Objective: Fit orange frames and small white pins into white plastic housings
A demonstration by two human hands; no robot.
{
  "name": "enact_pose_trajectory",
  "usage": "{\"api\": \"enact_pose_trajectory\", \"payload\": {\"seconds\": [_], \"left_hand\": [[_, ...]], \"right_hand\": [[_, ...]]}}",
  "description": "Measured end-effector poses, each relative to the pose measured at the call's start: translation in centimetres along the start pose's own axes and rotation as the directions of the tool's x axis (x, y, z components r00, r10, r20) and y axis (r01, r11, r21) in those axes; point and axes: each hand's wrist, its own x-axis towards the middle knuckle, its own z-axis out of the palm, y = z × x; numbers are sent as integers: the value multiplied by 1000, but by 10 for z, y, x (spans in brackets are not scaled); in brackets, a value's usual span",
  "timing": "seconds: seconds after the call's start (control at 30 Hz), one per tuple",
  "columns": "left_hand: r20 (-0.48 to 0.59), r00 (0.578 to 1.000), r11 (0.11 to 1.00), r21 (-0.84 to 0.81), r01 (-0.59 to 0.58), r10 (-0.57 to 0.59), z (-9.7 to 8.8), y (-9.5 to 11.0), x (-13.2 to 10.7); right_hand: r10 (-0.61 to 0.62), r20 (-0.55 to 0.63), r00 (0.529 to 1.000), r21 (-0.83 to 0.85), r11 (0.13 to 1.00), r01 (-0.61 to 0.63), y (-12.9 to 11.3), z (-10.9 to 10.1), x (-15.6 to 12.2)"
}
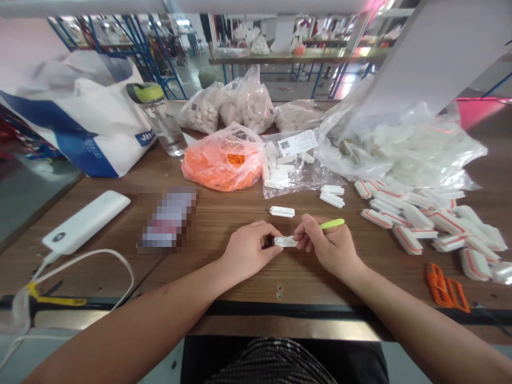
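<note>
My left hand (pixel 250 250) pinches the end of a small white plastic part (pixel 285 241) on the wooden tabletop (pixel 224 277). My right hand (pixel 326 245) grips a slim green-handled tool (pixel 333 224), and its fingers rest against the far end of that part. Just beyond my hands lies a similar white piece (pixel 282 212). A stacked pair of white pieces (pixel 332 197) sits further right. To my right is a loose heap of white pieces with orange stripes (pixel 416 224).
Behind my hands are an orange-filled plastic bag (pixel 224 162), a clear bag of white parts with a QR label (pixel 288 160), and more bulging bags. On the left are a white power bank (pixel 86 221) with a cable, a water bottle (pixel 158 120), and a shopping bag (pixel 76 117).
</note>
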Motion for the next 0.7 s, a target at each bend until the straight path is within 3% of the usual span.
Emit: {"api": "enact_pose_trajectory", "payload": {"seconds": [0.33,0.53,0.7], "left_hand": [[-3,1000,1000,9,13,-13,0,2,-1],[1,1000,1000,-24,-1,1,1,0,-1],[3,1000,1000,-8,16,-16,0,1,0]], "right_hand": [[-85,68,994,-172,980,96,-4,-2,-5],[-87,1,996,-121,989,86,-5,-2,-6],[-65,21,998,-109,992,66,-1,-2,-5]]}}
